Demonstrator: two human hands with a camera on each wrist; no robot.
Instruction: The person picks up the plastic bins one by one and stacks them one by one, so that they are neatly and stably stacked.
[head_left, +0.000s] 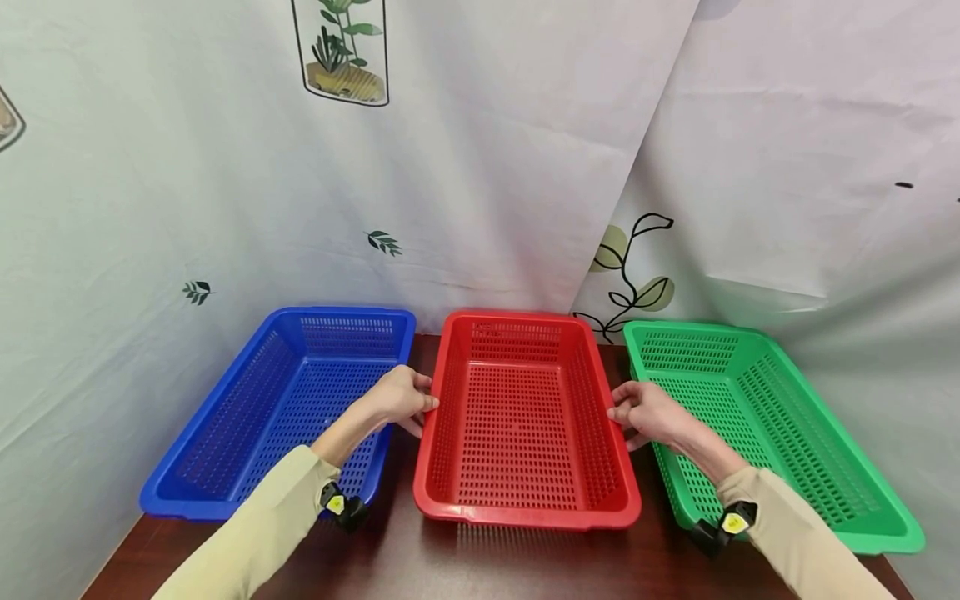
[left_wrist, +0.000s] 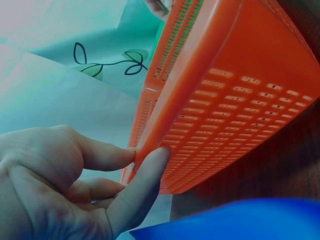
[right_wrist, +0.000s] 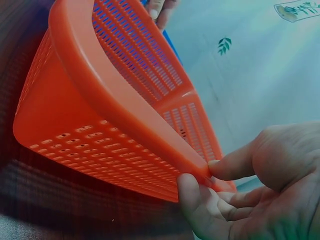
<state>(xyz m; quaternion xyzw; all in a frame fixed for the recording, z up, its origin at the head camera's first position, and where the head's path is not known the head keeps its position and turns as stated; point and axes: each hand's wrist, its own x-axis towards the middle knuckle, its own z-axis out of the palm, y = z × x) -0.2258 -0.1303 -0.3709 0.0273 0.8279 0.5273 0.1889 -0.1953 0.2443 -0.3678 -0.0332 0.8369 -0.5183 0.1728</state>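
A red plastic basket [head_left: 517, 442] with slotted walls and floor stands between a blue basket [head_left: 277, 408] and a green basket [head_left: 720, 400]. My left hand [head_left: 402, 400] pinches the red basket's left rim, thumb over the edge and fingers outside. On the opposite rim my right hand [head_left: 648, 412] has the same kind of pinch. Both wrist views show the grips close up, with the left hand [left_wrist: 75, 185] and the right hand [right_wrist: 260, 185] each at the rim. Nothing lies inside the red basket. Each forearm passes over the neighbouring basket.
The baskets are on a dark brown table [head_left: 360, 567]. Right behind them hangs a pale sheet [head_left: 487, 167] printed with plants and jars. Narrow gaps separate the red basket from the blue and green ones.
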